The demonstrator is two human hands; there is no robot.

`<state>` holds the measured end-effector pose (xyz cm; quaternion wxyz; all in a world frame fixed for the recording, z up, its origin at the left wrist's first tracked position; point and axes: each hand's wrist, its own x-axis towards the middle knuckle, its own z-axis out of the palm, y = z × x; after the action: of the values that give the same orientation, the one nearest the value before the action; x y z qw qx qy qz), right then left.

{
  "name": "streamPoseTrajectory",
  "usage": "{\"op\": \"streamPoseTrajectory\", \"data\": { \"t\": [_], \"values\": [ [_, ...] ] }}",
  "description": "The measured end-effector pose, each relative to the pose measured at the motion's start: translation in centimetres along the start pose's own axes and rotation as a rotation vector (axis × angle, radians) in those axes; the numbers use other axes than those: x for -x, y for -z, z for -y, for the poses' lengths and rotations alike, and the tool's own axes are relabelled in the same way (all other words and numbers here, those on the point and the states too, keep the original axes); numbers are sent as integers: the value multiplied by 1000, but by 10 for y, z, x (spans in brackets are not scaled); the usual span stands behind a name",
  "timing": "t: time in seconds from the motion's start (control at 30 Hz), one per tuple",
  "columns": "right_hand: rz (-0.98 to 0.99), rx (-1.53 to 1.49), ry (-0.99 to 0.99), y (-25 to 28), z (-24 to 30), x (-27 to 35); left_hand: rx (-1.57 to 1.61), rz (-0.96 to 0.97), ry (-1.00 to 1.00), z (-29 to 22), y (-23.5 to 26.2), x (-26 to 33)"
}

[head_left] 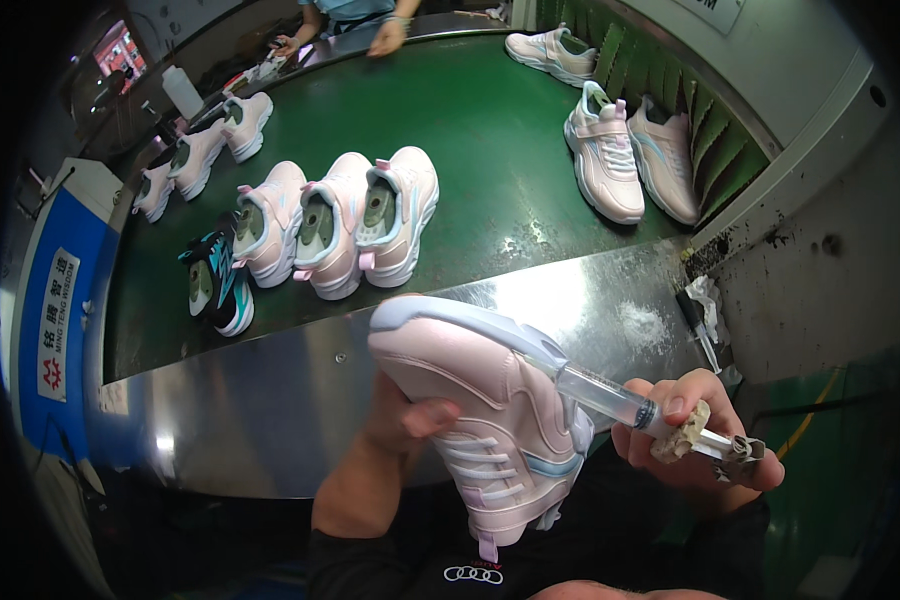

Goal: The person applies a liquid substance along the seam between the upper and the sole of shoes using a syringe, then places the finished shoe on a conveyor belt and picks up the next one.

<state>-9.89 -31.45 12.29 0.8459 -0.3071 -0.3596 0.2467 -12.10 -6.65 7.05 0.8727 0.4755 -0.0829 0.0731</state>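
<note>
A pale pink sneaker [470, 390] with white laces is tilted up in front of me, toe away and heel loop toward my body. My left hand [407, 415] is closed around its far left side, thumb over the upper and the other fingers hidden. My right hand [695, 420] grips a clear plastic syringe [602, 393] with tape-like wrapping on its flange and plunger end. The syringe's front end lies against the seam between the upper and the bluish-white sole [470, 318]; its very tip is hard to make out.
Several pink sneakers [398, 215] stand on a green belt [490, 130], with a black-and-teal shoe [218, 283] beside them. Two more [606, 155] sit before green curtain strips [715, 150]. A steel ledge [270, 410] borders the belt. Across it shows a co-worker's hand [388, 38].
</note>
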Motion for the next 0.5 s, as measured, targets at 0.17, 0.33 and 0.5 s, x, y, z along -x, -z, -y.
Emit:
{"op": "streamPoseTrajectory", "data": {
  "t": [0.17,0.33,0.5],
  "values": [
    [-36,7,3,3,1,10,85,-66,62,-1,-3,-3],
    [-43,6,-18,13,-2,22,134,-114,100,3,-3,-4],
    [-49,-9,-19,21,-9,30,160,-158,125,3,-1,-7]
  ]
}}
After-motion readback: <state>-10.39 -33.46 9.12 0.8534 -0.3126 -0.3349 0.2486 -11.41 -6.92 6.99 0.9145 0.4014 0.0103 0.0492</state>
